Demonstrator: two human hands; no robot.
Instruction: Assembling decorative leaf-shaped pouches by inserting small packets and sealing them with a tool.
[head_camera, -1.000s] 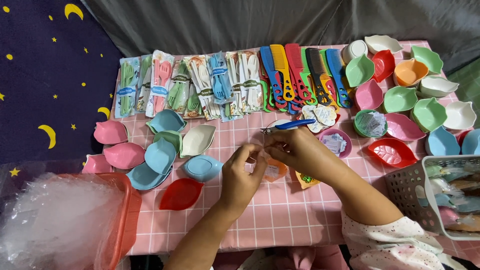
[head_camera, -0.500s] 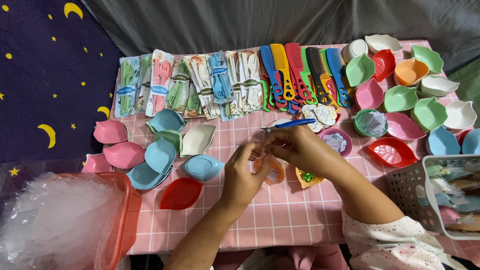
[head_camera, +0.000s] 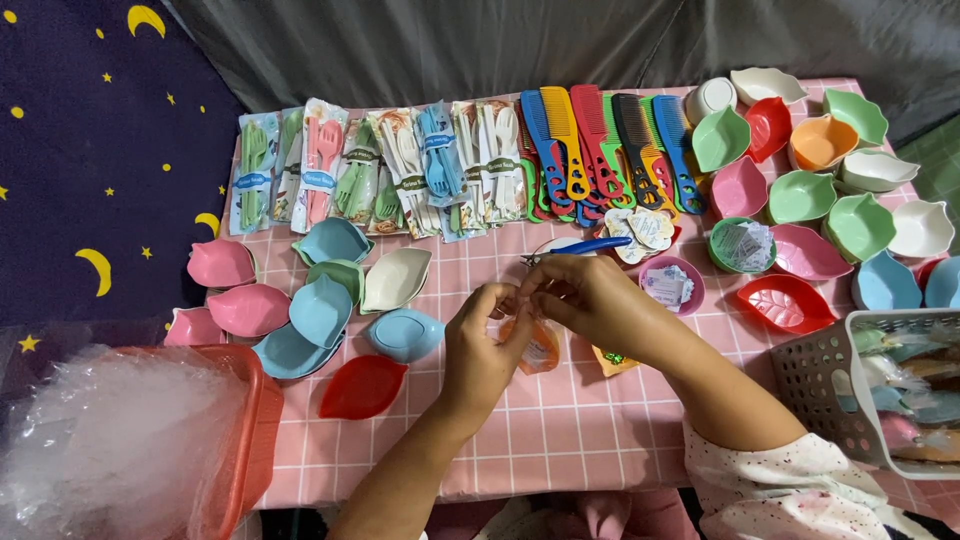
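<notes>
Left hand (head_camera: 482, 345) and right hand (head_camera: 585, 298) meet mid-tabletop (head_camera: 560, 420) — fingers of both pinching one small orange packet (head_camera: 541, 347) — blue-handled pliers (head_camera: 575, 248) just beyond.

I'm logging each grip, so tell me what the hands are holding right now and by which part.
Both hands, left hand and right hand, pinch the top edge of a small orange packet; it hangs below the fingers.

both forearms reach forward and converge. the left hand (head_camera: 483, 345) curls, fingertips (head_camera: 505, 300) pinched, meeting the right hand (head_camera: 585, 300), whose fingers (head_camera: 535, 290) bend inward against them.
</notes>
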